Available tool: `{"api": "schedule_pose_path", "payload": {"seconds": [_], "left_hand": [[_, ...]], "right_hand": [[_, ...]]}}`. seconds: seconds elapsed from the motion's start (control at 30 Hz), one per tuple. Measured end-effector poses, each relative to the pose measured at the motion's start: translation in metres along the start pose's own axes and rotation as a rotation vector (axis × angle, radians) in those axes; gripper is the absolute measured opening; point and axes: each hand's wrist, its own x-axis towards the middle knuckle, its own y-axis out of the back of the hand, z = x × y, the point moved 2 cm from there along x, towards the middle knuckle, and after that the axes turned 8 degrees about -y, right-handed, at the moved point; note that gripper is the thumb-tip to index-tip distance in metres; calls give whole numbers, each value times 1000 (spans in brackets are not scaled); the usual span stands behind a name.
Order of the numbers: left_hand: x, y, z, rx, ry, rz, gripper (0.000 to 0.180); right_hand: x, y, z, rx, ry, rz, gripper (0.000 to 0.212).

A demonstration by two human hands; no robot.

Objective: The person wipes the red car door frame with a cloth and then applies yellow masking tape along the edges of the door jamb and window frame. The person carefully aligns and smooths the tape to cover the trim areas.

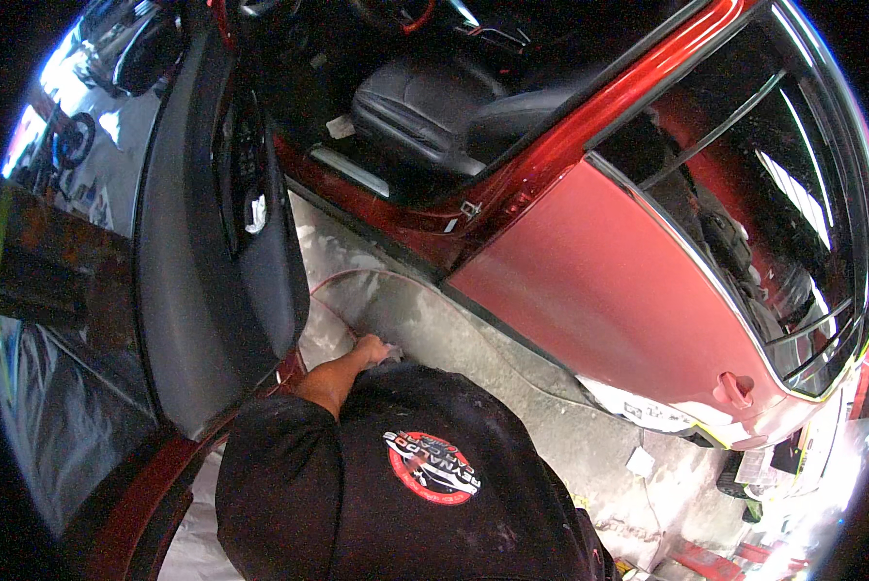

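Hidden from you: right hand, behind your black printed shirt (425,484). Left hand (372,347): fingers buried in a pale crumpled cloth (388,351), grip unreadable. Floor litter, lower right: too blurred.

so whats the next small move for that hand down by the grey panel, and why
Probably a short stroke further along the grey panel with the left hand. That hand rests on the panel's near edge with what looks like a small pale pad or cloth under it, and the dusty grey surface stretches on beside the red car's sill. The right hand is out of view.
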Motion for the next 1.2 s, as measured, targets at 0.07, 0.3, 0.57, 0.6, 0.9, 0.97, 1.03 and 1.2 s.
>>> {"api": "schedule_pose_path", "payload": {"seconds": [0.07,0.3,0.57,0.6,0.9,0.97,1.03,1.2], "left_hand": [[7,-7,-10,-3,-2,10,57],[-8,71,74,-259,-184,482,47],[-138,308,354,-406,-1225,1035,33],[-143,320,370,-421,-1261,1073,36],[-80,297,383,-790,-1364,551,54],[-83,299,379,-1059,-1249,358,57],[-86,305,377,-611,-1302,549,52],[-76,302,375,-921,-1255,343,46]], "right_hand": [[1,3,-3,-5,-9,-13,49],[0,4,-2,-21,-45,-60,47],[1,0,0,45,-36,-57,45],[2,0,-2,16,-38,-40,44],[-32,-8,-15,77,-196,-71,45],[-47,-6,-15,77,-279,-123,46],[-52,-3,-18,81,-316,-153,46],[-59,16,3,-19,-154,-150,46]]}}
